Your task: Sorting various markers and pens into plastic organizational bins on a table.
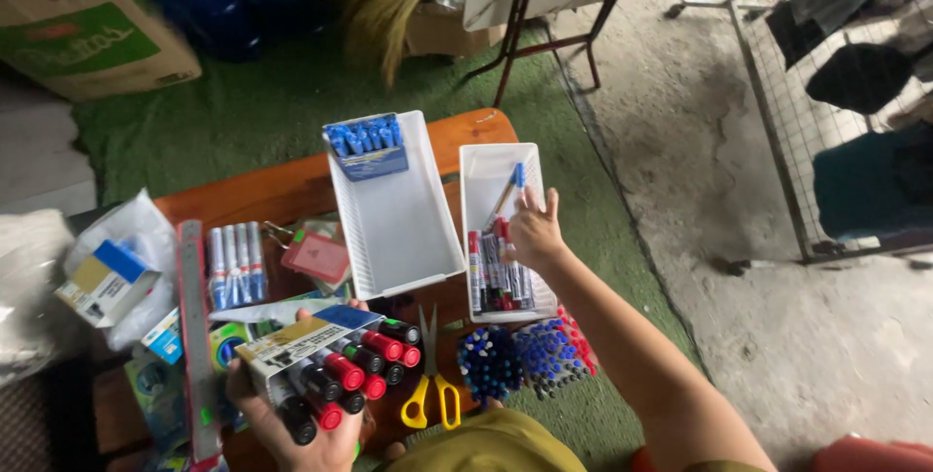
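Observation:
My left hand (292, 433) holds an open carton of marker pens (330, 365) with red and black caps, near the table's front edge. My right hand (533, 229) reaches into a narrow white tray (486, 163), fingers spread over the red-capped markers (491, 263) lying in it. A blue-capped pen (512, 183) rests just beyond the fingertips. To the left is a wider white tray (398, 229) with a box of blue pens (364, 141) at its far end.
Yellow-handled scissors (431, 394), bundles of blue pens (489, 363), a metal ruler (197, 336), a pack of markers (235, 263) and a red pad (316, 258) lie on the wooden table (292, 185). A cardboard box (87, 34) and a stand (544, 34) are beyond.

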